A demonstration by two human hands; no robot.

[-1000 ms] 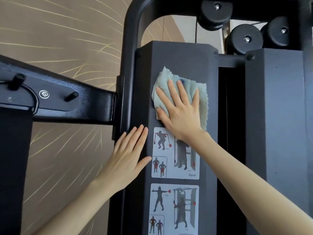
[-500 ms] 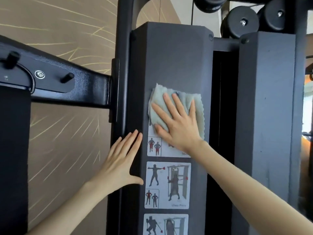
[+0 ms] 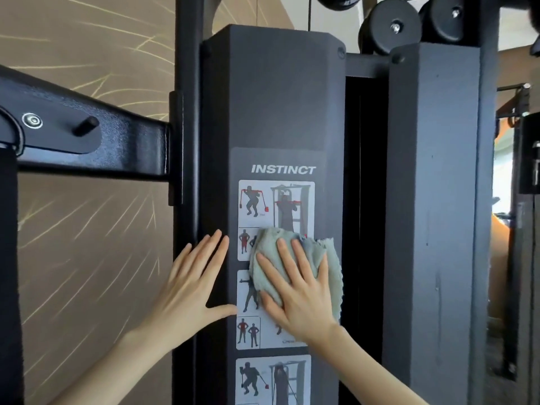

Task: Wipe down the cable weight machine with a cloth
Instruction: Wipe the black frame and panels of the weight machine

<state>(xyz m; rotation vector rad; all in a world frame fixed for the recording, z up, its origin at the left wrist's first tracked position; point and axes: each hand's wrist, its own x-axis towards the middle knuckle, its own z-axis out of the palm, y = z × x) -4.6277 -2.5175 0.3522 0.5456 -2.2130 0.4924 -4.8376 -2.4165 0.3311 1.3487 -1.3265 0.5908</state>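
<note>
The cable weight machine's dark grey column (image 3: pixel 274 92) fills the middle of the view, with an INSTINCT label and several exercise stickers (image 3: pixel 276 203) on its front. A pale green cloth (image 3: pixel 270 244) lies flat against the stickers. My right hand (image 3: pixel 298 293) presses it to the column with straight, spread fingers. My left hand (image 3: pixel 190 287) rests flat on the column's left edge, fingers straight, just left of the cloth.
A black arm of the machine (image 3: pixel 87 141) with a peg juts out to the left at head height. A second grey column (image 3: pixel 432 200) stands to the right across a dark gap. Black pulleys (image 3: pixel 391 27) sit above. A brown patterned wall (image 3: pixel 81 229) lies behind.
My right hand has slid the cloth down the column, from above the stickers onto them, uncovering the INSTINCT label. My left hand has stayed flat on the column's left edge.
</note>
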